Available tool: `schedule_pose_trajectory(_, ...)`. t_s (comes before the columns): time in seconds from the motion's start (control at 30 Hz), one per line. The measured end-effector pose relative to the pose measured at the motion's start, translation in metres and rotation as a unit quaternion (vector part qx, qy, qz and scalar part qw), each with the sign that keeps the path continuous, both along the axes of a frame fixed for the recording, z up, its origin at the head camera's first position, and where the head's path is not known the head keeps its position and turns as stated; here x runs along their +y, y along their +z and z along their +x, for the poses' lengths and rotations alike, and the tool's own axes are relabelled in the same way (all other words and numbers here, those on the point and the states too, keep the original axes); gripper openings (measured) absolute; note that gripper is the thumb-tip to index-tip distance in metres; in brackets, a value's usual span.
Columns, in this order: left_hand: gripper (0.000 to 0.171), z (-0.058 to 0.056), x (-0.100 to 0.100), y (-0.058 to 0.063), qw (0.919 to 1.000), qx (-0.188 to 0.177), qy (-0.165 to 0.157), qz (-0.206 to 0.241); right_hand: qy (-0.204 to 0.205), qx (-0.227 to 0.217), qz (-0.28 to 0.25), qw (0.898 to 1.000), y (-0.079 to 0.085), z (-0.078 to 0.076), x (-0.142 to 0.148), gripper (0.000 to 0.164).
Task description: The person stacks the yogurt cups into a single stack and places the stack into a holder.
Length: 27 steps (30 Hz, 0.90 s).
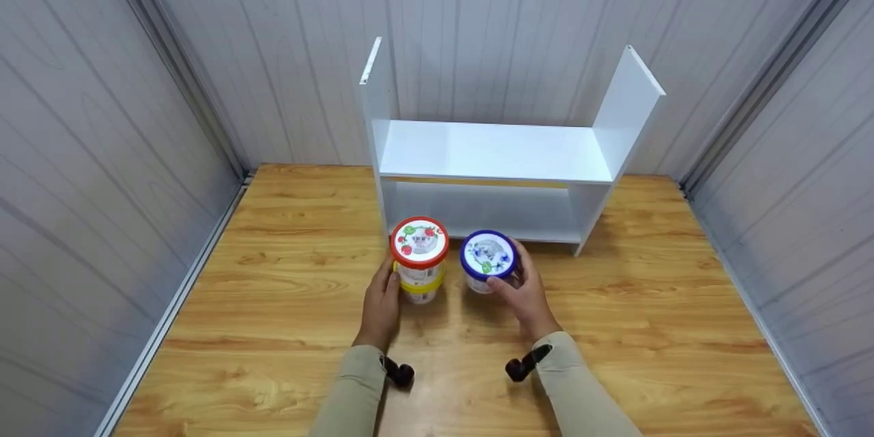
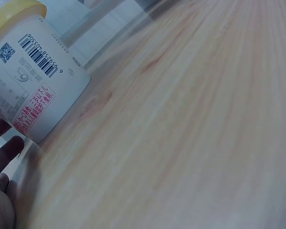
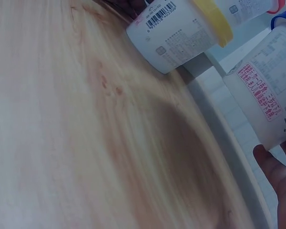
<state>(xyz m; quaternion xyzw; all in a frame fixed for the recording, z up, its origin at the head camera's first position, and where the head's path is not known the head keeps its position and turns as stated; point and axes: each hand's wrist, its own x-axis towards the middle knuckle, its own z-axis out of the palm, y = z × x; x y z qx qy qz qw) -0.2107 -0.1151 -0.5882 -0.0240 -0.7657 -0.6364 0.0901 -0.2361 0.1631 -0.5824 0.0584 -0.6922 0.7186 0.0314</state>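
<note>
Two round white tubs stand stacked on the table, a red-lidded tub (image 1: 419, 244) on top of a yellow-lidded tub (image 1: 420, 293). My left hand (image 1: 379, 305) lies along the left side of the stack, with fingertips right at the lower tub's wall. In the left wrist view, that lower tub (image 2: 40, 78) shows a barcode and red print. My right hand (image 1: 529, 297) grips a blue-lidded tub (image 1: 487, 256), thumb at the front and fingers round the right side. The right wrist view shows this tub (image 3: 267, 86) raised, with a shadow on the wood below.
A white two-level shelf unit (image 1: 495, 150) with tall side panels stands just behind the tubs. It sits on a wood-grain table (image 1: 293, 300). Pale panel walls (image 1: 478, 13) enclose the back and both sides. A small black camera (image 1: 399, 374) is strapped to the left wrist, another (image 1: 522, 367) to the right.
</note>
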Motion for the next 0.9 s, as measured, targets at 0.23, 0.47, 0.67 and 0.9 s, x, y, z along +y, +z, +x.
schedule_pose_trajectory(0.23, 0.05, -0.001, 0.0, -0.001, 1.0, 0.002, 0.003, -0.004, 0.012, -0.005, -0.017, 1.0, 0.006, 0.0, 0.001, 0.091)
schedule_pose_trajectory(0.47, 0.049, -0.002, 0.0, -0.005, 0.9998, 0.007, -0.006, 0.018, 0.02, 0.05, -0.009, 0.999, 0.016, -0.001, 0.0, 0.088)
schedule_pose_trajectory(0.67, 0.05, -0.019, -0.003, -0.036, 0.9998, 0.014, 0.002, 0.012, 0.017, 0.037, -0.001, 0.999, 0.025, -0.002, 0.001, 0.089)
schedule_pose_trajectory(0.9, 0.049, -0.02, -0.003, -0.042, 0.9998, 0.012, 0.017, 0.004, 0.026, 0.028, 0.021, 0.999, 0.034, -0.001, 0.003, 0.087)
